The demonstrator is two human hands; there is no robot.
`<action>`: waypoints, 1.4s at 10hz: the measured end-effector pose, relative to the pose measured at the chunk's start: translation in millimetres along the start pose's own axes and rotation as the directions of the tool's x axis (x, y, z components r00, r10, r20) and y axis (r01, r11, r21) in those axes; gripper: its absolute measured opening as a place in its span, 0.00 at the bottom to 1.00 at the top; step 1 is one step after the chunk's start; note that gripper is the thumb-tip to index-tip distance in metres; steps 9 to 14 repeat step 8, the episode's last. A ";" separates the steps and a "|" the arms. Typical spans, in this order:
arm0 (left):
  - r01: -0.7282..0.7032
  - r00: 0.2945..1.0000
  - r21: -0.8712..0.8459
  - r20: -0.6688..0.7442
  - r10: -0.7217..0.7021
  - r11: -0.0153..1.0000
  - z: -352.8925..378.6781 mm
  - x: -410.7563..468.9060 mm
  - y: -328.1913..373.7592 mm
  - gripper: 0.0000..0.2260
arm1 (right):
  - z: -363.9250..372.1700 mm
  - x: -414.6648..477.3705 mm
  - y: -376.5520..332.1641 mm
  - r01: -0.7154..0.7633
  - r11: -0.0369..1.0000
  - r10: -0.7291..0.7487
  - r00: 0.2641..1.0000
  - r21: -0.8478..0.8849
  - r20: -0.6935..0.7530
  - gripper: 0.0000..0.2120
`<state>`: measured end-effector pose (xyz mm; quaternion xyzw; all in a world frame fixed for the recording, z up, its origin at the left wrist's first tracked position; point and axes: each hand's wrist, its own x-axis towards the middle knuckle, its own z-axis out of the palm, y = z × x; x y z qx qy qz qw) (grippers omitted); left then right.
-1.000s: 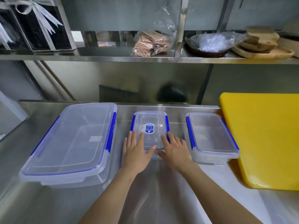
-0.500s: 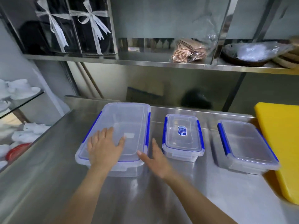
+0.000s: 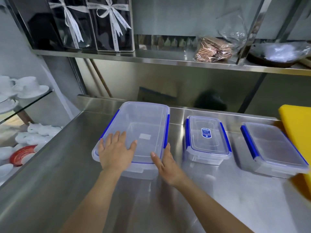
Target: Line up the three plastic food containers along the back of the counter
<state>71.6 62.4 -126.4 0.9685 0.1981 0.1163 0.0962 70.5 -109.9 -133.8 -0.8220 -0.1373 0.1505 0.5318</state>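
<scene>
because the large container (image 3: 139, 132) is too broad for one hand to steer, both hands work it together: the left hand (image 3: 116, 152) lies flat on the near left part of the lid, fingers spread and palm down, while the right hand (image 3: 165, 163) presses open, fingers together, against the near right corner beside the blue side clip. that placement reads as a push-and-square hold, one hand pinning from above, the other nudging the side, so the box can slide on the steel counter (image 3: 67, 174) without twisting. its far end already sits close to the raised back edge.

the small container (image 3: 207, 138), with a blue label on its lid, stands just to the right, apart from the large one, and the medium container (image 3: 271, 147) stands further right, its far corner touching or nearly touching the yellow cutting board (image 3: 297, 125). all three are lidded and lie lengthwise toward the wall, so the row looks nearly formed; what remains seems to be evening up the near edges.
</scene>
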 end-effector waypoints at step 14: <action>-0.416 0.875 -0.281 -0.382 0.297 0.865 -158.6 -23.6 99.1 0.27 | -180.9 -137.8 -146.8 0.118 0.905 -0.247 0.928 -0.408 -0.280 0.21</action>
